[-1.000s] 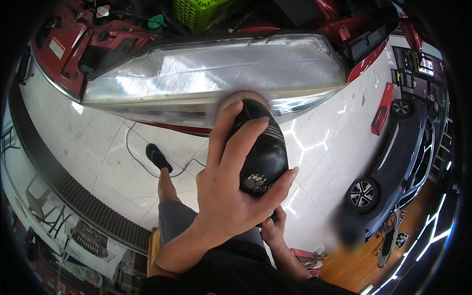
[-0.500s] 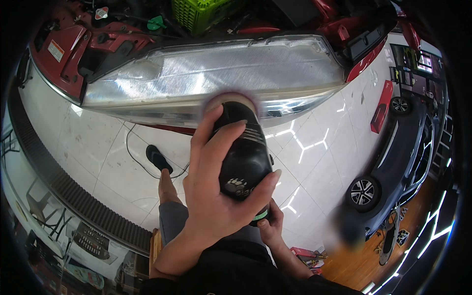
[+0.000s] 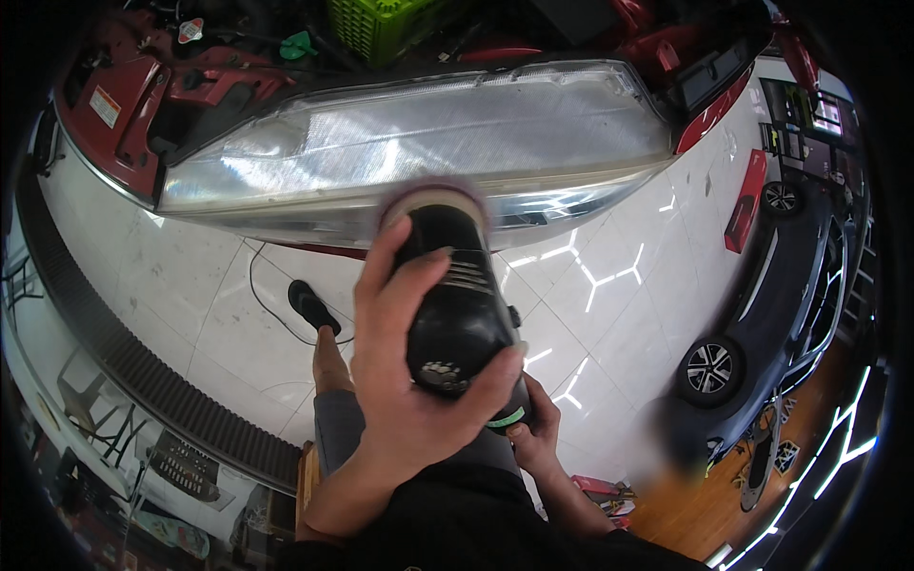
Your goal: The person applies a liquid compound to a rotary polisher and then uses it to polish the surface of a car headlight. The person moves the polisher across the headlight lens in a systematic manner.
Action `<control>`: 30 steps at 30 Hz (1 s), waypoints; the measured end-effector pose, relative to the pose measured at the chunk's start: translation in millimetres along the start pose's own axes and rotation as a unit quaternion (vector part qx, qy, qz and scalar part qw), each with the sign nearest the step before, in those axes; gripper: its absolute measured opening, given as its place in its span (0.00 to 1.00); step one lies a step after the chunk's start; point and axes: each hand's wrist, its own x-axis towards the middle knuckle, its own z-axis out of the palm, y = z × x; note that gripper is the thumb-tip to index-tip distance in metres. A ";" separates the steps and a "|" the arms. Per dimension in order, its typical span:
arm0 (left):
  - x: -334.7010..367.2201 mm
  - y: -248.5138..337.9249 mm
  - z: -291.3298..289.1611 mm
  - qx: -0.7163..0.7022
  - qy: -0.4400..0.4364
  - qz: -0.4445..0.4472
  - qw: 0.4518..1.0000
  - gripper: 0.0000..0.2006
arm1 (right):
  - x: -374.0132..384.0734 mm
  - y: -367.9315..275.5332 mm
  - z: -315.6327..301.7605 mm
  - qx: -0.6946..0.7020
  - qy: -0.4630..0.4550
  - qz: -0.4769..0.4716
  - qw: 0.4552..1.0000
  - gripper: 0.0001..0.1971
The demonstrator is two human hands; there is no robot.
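A black polisher (image 3: 459, 328) is pressed against the lower edge of a car headlight (image 3: 476, 122); its round pad (image 3: 440, 193) looks blurred at the rim. My left hand (image 3: 395, 390) wraps over the top of the polisher, fingers along one side and thumb along the other. At the rear end, my right hand (image 3: 539, 433) grips the polisher's narrower part, close to a green band. The tool hides part of the lens edge and some of my right fingers. Cloudy, with fine ribbing, the headlight lens runs across the upper middle of the view.
Red bodywork (image 3: 119, 114) borders the headlight, and a green crate (image 3: 376, 29) rests on the engine bay. A cable (image 3: 271, 309) trails over the tiled floor near my foot (image 3: 311, 306). A dark car (image 3: 762, 314) stands at the right, with a ribbed dark strip (image 3: 143, 366) at the left.
The polisher has slid a little to the left along the headlight's lower edge, with both my hands moving along on it. My view has shifted slightly.
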 end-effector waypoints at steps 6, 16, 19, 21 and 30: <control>2.5 15.4 29.3 -0.005 -0.036 -0.023 0.999 0.38 | -11.0 12.8 -20.4 -0.002 0.043 0.012 0.999 0.54; 6.7 26.6 52.5 0.041 -0.050 -0.034 0.997 0.37 | -13.5 24.9 -29.9 -0.021 0.073 0.006 0.997 0.54; 8.7 27.5 49.5 0.054 -0.046 -0.034 0.997 0.37 | -14.3 21.6 -22.7 -0.011 0.082 0.003 0.997 0.55; 10.0 26.7 45.6 0.045 -0.042 -0.034 0.998 0.38 | -14.0 22.3 -19.5 -0.014 0.076 0.018 0.997 0.55; 7.3 19.5 25.7 0.010 -0.033 -0.032 0.999 0.38 | -16.7 30.8 -13.7 -0.004 0.041 0.028 0.999 0.54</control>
